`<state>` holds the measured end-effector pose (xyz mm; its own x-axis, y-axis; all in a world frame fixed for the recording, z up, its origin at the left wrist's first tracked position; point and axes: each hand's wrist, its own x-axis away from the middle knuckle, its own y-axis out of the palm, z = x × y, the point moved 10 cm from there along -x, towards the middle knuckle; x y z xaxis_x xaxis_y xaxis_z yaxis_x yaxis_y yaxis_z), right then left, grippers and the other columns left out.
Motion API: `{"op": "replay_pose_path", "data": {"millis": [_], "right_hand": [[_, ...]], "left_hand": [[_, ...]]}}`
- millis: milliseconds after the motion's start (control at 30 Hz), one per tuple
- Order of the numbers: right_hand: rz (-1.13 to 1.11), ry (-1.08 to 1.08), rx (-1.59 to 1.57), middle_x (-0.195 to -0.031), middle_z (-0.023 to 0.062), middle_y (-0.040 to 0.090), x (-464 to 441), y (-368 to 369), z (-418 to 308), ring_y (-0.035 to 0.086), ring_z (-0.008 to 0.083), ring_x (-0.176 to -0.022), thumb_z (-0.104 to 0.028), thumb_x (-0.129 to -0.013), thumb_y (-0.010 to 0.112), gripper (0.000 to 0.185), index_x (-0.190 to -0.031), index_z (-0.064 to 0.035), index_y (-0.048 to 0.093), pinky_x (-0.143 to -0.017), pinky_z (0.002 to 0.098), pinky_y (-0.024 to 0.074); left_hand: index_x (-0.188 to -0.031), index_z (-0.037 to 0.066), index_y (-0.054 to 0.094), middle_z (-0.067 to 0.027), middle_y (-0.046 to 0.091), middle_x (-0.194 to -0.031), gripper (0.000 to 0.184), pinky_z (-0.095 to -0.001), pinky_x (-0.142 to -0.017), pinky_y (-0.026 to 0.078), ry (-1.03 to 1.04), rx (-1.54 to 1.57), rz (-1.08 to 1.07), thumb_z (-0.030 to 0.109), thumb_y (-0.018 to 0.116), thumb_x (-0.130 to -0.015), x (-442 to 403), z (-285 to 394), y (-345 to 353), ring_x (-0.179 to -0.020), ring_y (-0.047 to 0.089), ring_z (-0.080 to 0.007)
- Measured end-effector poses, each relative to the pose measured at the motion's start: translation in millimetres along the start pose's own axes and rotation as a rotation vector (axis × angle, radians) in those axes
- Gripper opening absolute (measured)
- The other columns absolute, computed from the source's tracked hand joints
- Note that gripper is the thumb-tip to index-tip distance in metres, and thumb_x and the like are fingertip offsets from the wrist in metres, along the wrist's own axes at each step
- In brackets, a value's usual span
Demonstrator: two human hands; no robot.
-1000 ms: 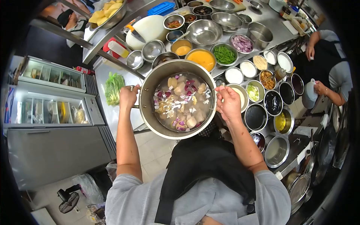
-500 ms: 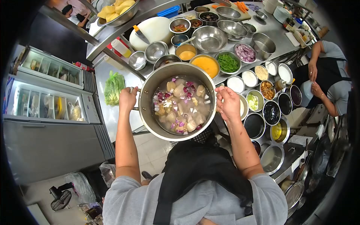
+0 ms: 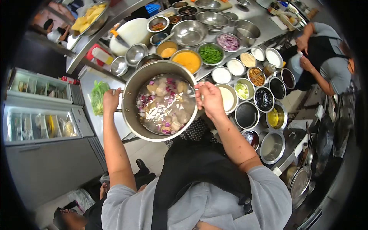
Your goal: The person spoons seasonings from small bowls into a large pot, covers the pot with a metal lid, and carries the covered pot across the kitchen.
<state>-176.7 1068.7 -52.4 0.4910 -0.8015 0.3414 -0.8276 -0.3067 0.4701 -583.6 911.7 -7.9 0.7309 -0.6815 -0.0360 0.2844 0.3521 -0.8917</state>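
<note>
A large metal pot (image 3: 131,94) hangs in front of me, held up by its two side handles. Inside lie cloudy liquid, pale chunks (image 3: 161,90) and chopped red onion (image 3: 147,100); light glares off the surface. My left hand (image 3: 111,100) is closed round the left handle. On the opposite side, my right hand (image 3: 209,98) grips the right handle, which its fingers mostly hide. Leafy greens in clear plastic (image 3: 99,97) lie on the metal counter just beyond my left hand. A bowl of white liquid (image 3: 227,98) stands close to my right hand.
Several bowls crowd the counter, among them orange liquid (image 3: 187,61), cut greens (image 3: 211,55) and sliced onion (image 3: 228,41). A co-worker (image 3: 326,57) stands at right, another person (image 3: 73,219) at lower left. A glass-topped freezer (image 3: 42,122) is left; a shelf post (image 3: 97,70) slants beyond the pot.
The pot and both hands have shifted left in view and the pot tilts slightly, its contents swirling. The surroundings have turned too. A person has appeared at lower left.
</note>
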Motion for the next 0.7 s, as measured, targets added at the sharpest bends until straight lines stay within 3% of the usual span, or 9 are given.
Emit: {"op": "replay_pose_path", "data": {"millis": [100,133,200,267,367,433,567,633,700], "right_hand": [[-0.020,-0.029,0.076,-0.071,0.0037,0.057,3.7,0.9,-4.0,0.049,0.0082,-0.049,-0.014,-0.101,0.049,0.016,-0.099,0.0003,0.057,-0.041,0.0241,0.0416],[-0.043,-0.043,0.085,-0.073,0.0040,0.058,3.3,-0.8,-3.2,0.050,0.0093,-0.052,-0.019,-0.101,0.053,0.020,-0.098,-0.0002,0.058,-0.045,0.0256,0.0443],[-0.051,-0.056,0.164,-0.073,0.0040,0.059,0.4,-4.6,-1.0,0.052,0.0092,-0.053,-0.018,-0.101,0.055,0.019,-0.096,-0.0002,0.059,-0.046,0.0259,0.0455],[-0.065,-0.126,0.263,-0.068,0.0039,0.060,1.1,-8.2,-5.4,0.053,0.0083,-0.052,-0.026,-0.100,0.058,0.029,-0.087,0.0004,0.058,-0.047,0.0270,0.0445],[-0.065,-0.211,0.528,-0.068,0.0019,0.064,9.9,-11.8,-16.7,0.054,0.0058,-0.057,-0.027,-0.097,0.061,0.031,-0.083,0.0003,0.062,-0.052,0.0257,0.0438],[-0.076,-0.188,0.482,-0.068,0.0021,0.064,19.7,-9.6,-16.3,0.054,0.0061,-0.058,-0.027,-0.097,0.061,0.030,-0.084,-0.0001,0.062,-0.053,0.0259,0.0439],[-0.082,-0.200,0.475,-0.072,0.0033,0.066,22.2,-10.8,-11.2,0.055,0.0069,-0.060,-0.026,-0.099,0.059,0.027,-0.089,-0.0006,0.062,-0.054,0.0260,0.0446],[-0.114,-0.200,0.452,-0.072,0.0026,0.065,16.8,-10.5,0.4,0.055,0.0069,-0.064,-0.025,-0.100,0.057,0.026,-0.090,-0.0015,0.060,-0.057,0.0255,0.0452],[-0.129,-0.321,0.440,-0.074,0.0009,0.064,19.2,-6.1,-6.3,0.054,0.0065,-0.065,-0.024,-0.101,0.056,0.026,-0.089,-0.0024,0.060,-0.057,0.0245,0.0443]], "left_hand": [[-0.114,-0.008,0.063,-0.0336,0.064,-0.108,0.053,-0.0477,-0.090,0.047,0.054,-0.124,0.079,0.039,0.063,-0.091,1.8,5.2,-2.6,-0.106,0.061,-0.0461],[-0.112,-0.008,0.064,-0.0320,0.064,-0.108,0.051,-0.0478,-0.090,0.047,0.050,-0.115,0.057,0.039,0.063,-0.091,1.8,6.0,-0.3,-0.105,0.062,-0.0457],[-0.110,-0.005,0.066,-0.0298,0.066,-0.105,0.050,-0.0481,-0.087,0.048,0.099,-0.105,0.113,0.040,0.066,-0.089,-7.8,-10.6,5.2,-0.101,0.063,-0.0461],[-0.103,-0.003,0.069,-0.0278,0.068,-0.097,0.049,-0.0490,-0.082,0.050,0.004,-0.165,0.183,0.042,0.070,-0.085,10.6,15.2,-12.9,-0.094,0.064,-0.0472],[-0.097,0.002,0.072,-0.0225,0.070,-0.090,0.052,-0.0493,-0.075,0.051,-0.071,-0.196,0.315,0.050,0.075,-0.078,23.0,26.7,-21.4,-0.086,0.066,-0.0437],[-0.098,0.007,0.074,-0.0188,0.072,-0.089,0.058,-0.0485,-0.072,0.052,-0.241,-0.345,0.405,0.058,0.078,-0.072,31.0,26.6,-27.2,-0.083,0.068,-0.0390],[-0.099,0.006,0.074,-0.0177,0.072,-0.088,0.062,-0.0480,-0.071,0.053,-0.285,-0.294,0.474,0.060,0.079,-0.069,27.6,8.2,-17.7,-0.081,0.069,-0.0385],[-0.083,0.004,0.073,-0.0190,0.070,-0.081,0.055,-0.0499,-0.067,0.049,-0.210,-0.240,0.538,0.057,0.081,-0.068,17.3,-11.8,-16.8,-0.074,0.066,-0.0395],[-0.084,0.003,0.074,-0.0192,0.071,-0.083,0.055,-0.0474,-0.068,0.050,-0.161,-0.140,0.607,0.054,0.083,-0.066,19.6,-15.4,-17.6,-0.075,0.066,-0.0389]]}}
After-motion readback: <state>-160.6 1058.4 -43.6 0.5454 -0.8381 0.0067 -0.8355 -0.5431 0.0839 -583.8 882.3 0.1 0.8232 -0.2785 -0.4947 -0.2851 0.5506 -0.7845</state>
